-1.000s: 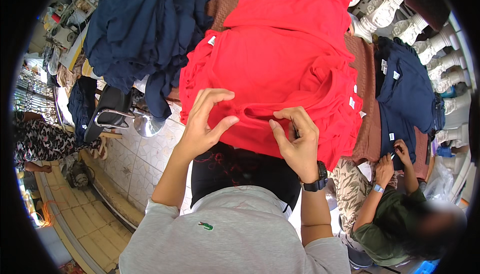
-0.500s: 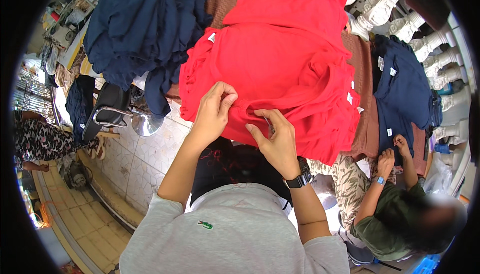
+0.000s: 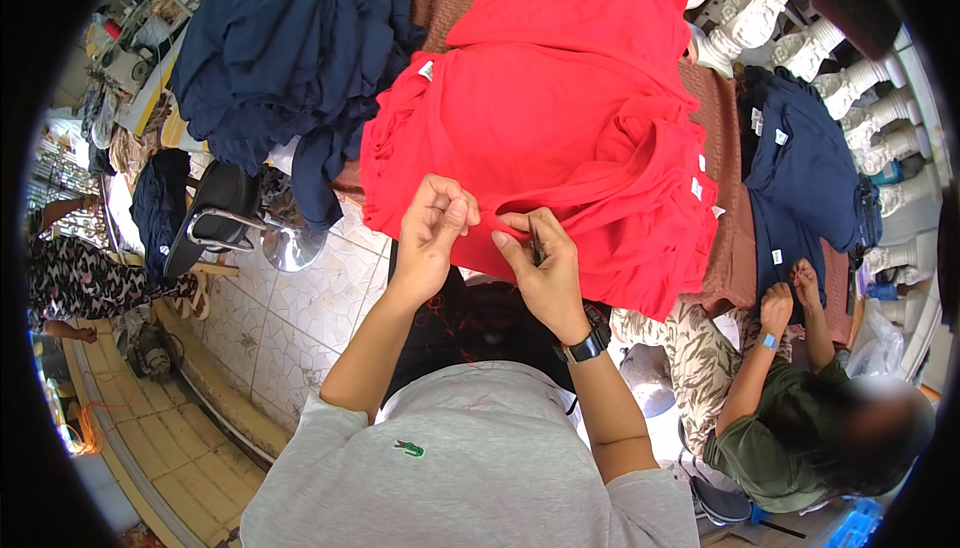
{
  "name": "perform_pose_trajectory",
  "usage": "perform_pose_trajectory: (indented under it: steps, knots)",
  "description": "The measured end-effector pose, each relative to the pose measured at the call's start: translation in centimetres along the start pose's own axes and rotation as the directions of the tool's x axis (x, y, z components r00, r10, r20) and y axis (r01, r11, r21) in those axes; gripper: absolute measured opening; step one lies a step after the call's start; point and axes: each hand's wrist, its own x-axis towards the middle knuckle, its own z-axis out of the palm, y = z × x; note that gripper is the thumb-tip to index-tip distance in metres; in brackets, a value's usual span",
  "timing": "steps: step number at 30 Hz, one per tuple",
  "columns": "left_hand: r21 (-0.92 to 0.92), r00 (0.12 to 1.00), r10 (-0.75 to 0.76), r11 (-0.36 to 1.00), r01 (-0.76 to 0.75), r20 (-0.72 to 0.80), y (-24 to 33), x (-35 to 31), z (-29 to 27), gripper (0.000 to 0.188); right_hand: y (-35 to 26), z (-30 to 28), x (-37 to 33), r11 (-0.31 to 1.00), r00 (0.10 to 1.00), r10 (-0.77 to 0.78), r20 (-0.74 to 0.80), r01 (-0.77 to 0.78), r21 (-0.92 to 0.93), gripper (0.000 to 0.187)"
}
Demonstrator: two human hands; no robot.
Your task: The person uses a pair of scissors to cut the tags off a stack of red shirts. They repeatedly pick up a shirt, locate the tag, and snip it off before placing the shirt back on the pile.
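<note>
A heap of red garments (image 3: pixel 540 98) with white labels lies in front of me. At its near edge, my left hand (image 3: pixel 437 233) is closed in a pinch, thumb against the forefinger. Whatever lies between those fingertips is too small to make out. Just to its right, my right hand (image 3: pixel 550 273) is curled around a small dark metal tool (image 3: pixel 537 250), mostly hidden by the fingers. Its thumb and forefinger point toward the left hand, close to a raised bit of red cloth. The two hands are apart by a narrow gap.
A large pile of navy garments (image 3: pixel 290 58) sits at the far left. More labelled navy garments (image 3: pixel 805 173) lie at right, where a co-worker's hands (image 3: pixel 785 293) work. White ornate columns (image 3: pixel 755 28) line the back and right. A black chair (image 3: pixel 215 223) stands left.
My left hand has shifted slightly right and down, its fingers more curled. The right hand has drawn its fingers in around the metal tool. The red cloth has moved little.
</note>
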Motion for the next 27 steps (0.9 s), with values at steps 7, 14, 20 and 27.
perform_pose_trajectory:
  steps: [7,14,20,27]
  knots:
    - [0.657,0.928,0.368,0.687,-0.311,0.055,2.0,-0.5,2.3,0.021,-0.2,-0.2,-0.3,0.991,1.0,0.027,-0.001,-0.026,0.129,0.021]
    - [0.258,0.976,0.217,0.944,-0.208,-0.006,-1.8,0.3,2.3,0.011,0.4,-0.7,-0.3,0.988,0.999,0.029,-0.039,-0.023,0.154,0.021]
    - [0.144,0.982,0.188,0.972,-0.186,0.0,-1.4,-0.1,3.4,0.016,0.4,-1.8,-0.3,0.99,0.996,0.076,-0.042,-0.07,0.126,0.021]
    - [0.509,0.936,0.35,0.802,-0.313,0.023,-1.3,0.7,3.5,0.011,-0.7,-1.5,-0.4,0.998,0.996,0.056,-0.071,-0.053,0.044,0.022]
